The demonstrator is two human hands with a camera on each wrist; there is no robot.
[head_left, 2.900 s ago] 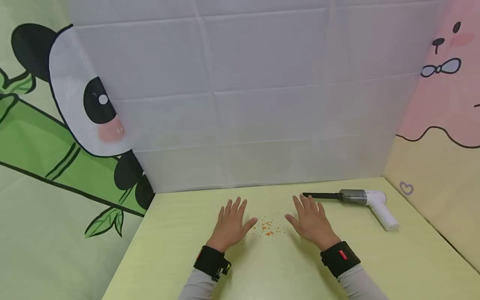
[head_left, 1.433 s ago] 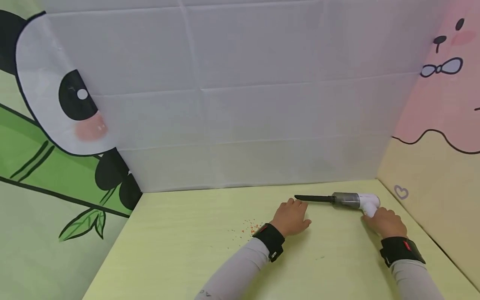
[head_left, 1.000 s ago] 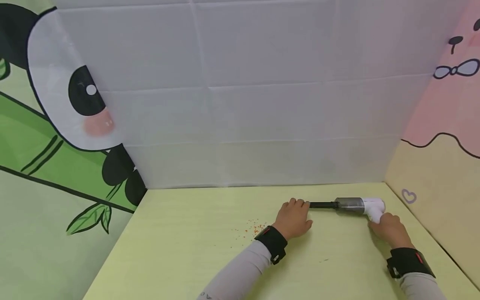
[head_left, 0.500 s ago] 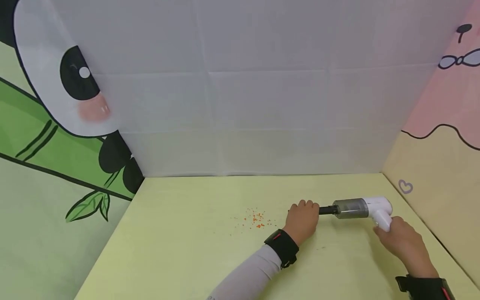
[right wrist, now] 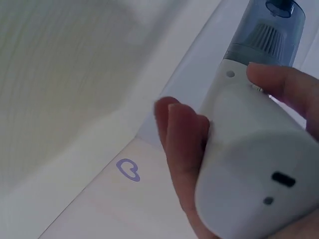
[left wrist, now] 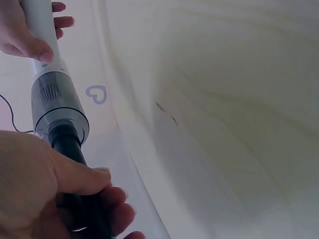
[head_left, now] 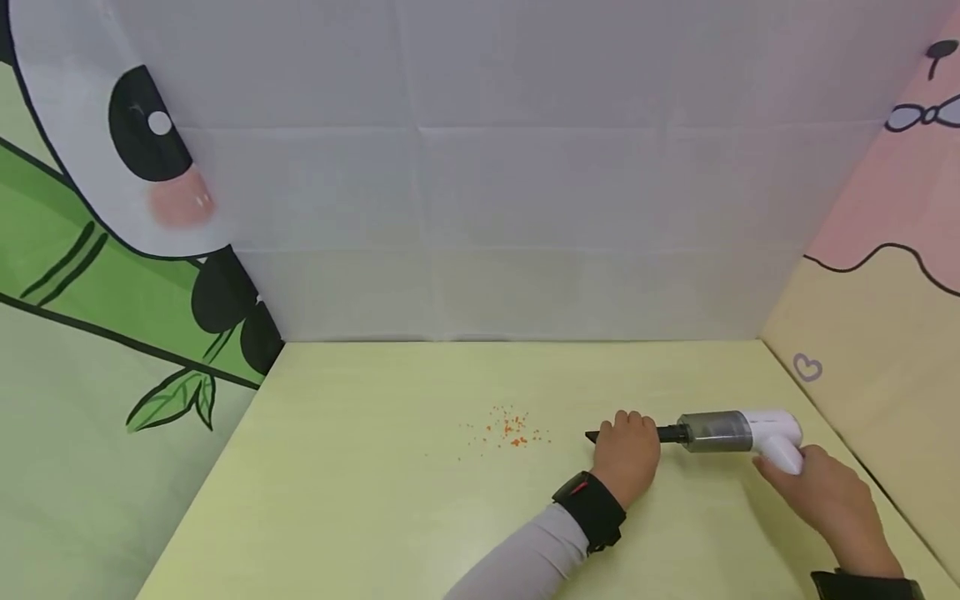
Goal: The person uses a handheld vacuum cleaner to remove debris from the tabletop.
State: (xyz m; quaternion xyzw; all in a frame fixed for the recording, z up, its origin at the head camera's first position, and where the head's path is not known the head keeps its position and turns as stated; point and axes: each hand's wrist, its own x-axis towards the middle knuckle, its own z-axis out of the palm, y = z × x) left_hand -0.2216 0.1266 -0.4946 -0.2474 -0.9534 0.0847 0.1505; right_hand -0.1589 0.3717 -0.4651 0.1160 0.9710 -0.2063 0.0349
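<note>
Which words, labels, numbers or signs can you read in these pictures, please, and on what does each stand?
No readable words or numbers anywhere.
Red tag on the left wrist strap: too small to read.
Handheld vacuum: no legible brand; two unmarked dark spots on its handle end in the right wrist view.
Purple heart outline on the right wall: a drawing, not text.

Soft, even light, faint shadows, no glare; the head view is sharp, both wrist views blurred close up.

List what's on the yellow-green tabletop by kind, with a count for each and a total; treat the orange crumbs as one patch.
Handheld vacuum: 1
Patch of orange crumbs: 1
Hands: 2, left hand on the black nozzle, right hand on the white handle
Total: 4
</note>
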